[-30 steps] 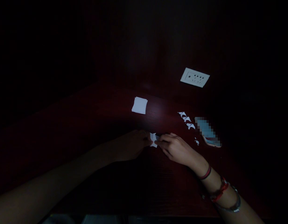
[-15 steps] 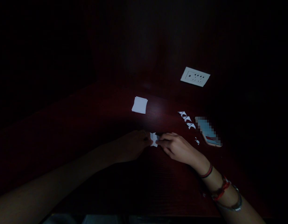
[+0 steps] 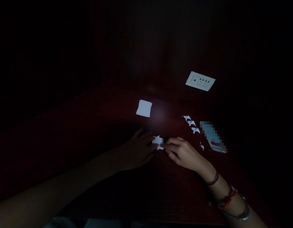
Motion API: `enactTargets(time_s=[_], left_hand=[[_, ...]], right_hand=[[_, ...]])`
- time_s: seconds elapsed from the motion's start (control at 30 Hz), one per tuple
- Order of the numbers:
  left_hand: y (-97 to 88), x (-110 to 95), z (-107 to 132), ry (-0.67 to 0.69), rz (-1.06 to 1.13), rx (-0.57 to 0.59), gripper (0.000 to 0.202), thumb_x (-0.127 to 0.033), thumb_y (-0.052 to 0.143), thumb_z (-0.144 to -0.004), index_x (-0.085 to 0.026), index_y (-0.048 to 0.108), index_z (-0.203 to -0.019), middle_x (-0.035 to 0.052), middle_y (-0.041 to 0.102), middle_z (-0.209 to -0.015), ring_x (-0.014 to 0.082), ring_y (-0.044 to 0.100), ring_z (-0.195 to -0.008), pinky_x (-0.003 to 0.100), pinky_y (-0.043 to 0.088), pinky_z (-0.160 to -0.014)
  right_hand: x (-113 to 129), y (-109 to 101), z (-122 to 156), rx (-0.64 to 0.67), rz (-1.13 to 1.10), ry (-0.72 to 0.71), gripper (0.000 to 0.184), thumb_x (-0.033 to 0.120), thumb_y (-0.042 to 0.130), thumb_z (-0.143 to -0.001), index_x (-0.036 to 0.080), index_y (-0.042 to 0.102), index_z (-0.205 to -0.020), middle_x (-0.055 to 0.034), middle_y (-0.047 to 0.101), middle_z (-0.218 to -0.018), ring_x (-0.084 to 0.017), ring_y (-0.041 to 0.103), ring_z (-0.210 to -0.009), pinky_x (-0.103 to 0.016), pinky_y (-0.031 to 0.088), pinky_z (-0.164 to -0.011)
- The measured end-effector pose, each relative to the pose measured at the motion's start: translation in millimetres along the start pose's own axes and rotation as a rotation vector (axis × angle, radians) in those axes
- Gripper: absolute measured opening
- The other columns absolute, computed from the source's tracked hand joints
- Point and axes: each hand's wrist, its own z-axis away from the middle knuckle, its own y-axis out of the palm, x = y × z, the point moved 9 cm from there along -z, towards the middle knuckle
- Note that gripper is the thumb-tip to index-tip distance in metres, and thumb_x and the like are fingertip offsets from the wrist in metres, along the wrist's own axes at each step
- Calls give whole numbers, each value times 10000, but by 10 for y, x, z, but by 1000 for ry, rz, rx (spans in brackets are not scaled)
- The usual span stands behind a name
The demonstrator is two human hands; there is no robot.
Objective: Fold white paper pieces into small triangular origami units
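Note:
A small folded white paper with notched, pointed edges lies on the dark red table in front of me. My left hand, in shadow, has its fingers spread, and two fingertips rest on the paper's left part. From the right, one outstretched finger of my right hand presses on the paper's right part. The other fingers of that hand stand apart from it, slightly bent. Beyond the hands lies a stack of square white paper sheets.
Three small folded paper pieces lie in a slanting row at the right. Beside them rests a phone with a blurred screen. Tiny white scraps lie near its lower end. A white socket panel is farther back. The surroundings are very dark.
My left hand has loosened from the paper's edge, and its fingers are now spread over the left part. The right hand stays at the paper. The whole view has shifted slightly.

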Motion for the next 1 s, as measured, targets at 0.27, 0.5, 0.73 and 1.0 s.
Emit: enactTargets(time_s=[0.27, 0.5, 0.73, 1.0], left_hand=[[1, 29, -26, -7, 14, 3, 238, -271, 399, -836, -223, 513, -1039, 53, 519, -986, 194, 442, -981, 420, 210, -918], [11, 47, -64, -21, 27, 40, 245, -234, 380, -842, -231, 517, -1044, 43, 518, -985, 179, 453, -942, 369, 259, -873], [31, 85, -49, -32, 49, 20, 255, -192, 397, -821, -245, 519, -1038, 19, 521, -1008, 170, 463, -932, 348, 267, -850], [39, 64, -64, -28, -26, 60, 285, -168, 448, -786, -244, 520, -1051, 38, 518, -1051, 205, 461, -935, 345, 314, -793]], right_hand=[[-1, 55, 6, 21, -18, -7, 249, 160, 438, -796, 190, 554, -1014, -37, 526, -862, -134, 510, -804, -296, 395, -763], [12, 49, 2, 36, -32, -9, 279, 158, 432, -798, 205, 538, -1052, -35, 515, -865, -130, 512, -791, -286, 409, -750], [19, 55, -18, 43, -29, 2, 282, 156, 423, -798, 193, 543, -1051, -36, 519, -868, -116, 521, -756, -258, 426, -714], [38, 62, -21, 80, -30, -23, 250, 135, 407, -796, 172, 585, -967, -35, 546, -872, -121, 520, -773, -262, 403, -753]])
